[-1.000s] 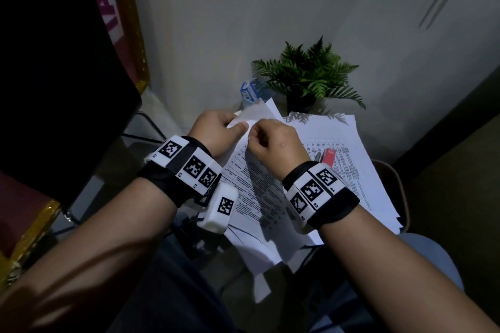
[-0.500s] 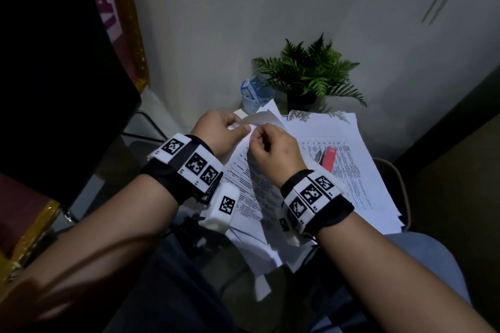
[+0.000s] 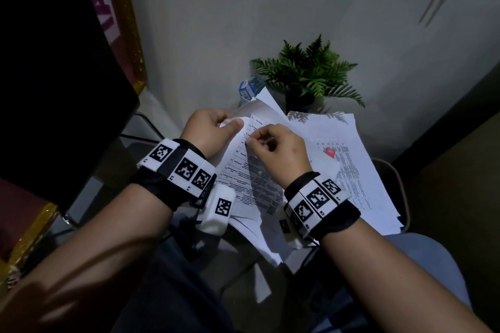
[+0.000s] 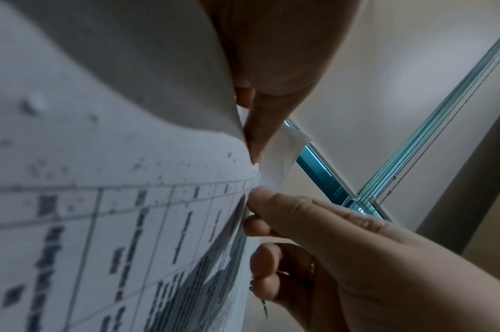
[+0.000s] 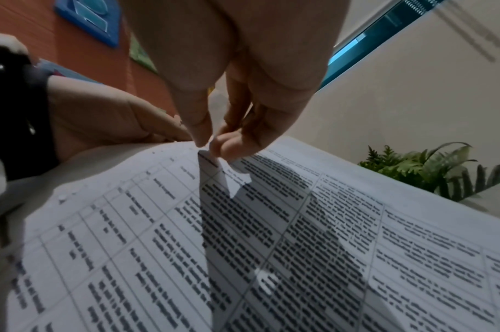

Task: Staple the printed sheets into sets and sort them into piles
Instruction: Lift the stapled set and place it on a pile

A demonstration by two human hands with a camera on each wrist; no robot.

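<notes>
Printed sheets (image 3: 251,170) print illegible, corner pinched by both hands

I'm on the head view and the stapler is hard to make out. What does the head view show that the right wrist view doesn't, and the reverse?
Head only: the red stapler lying on the right pile, a blue-labelled bottle, both wristbands.
Right wrist only: the right hand close up, its fingertips pinching the top sheet at a corner, and an orange wall.
Both: the left hand gripping the sheets' far edge, and the fern.
</notes>
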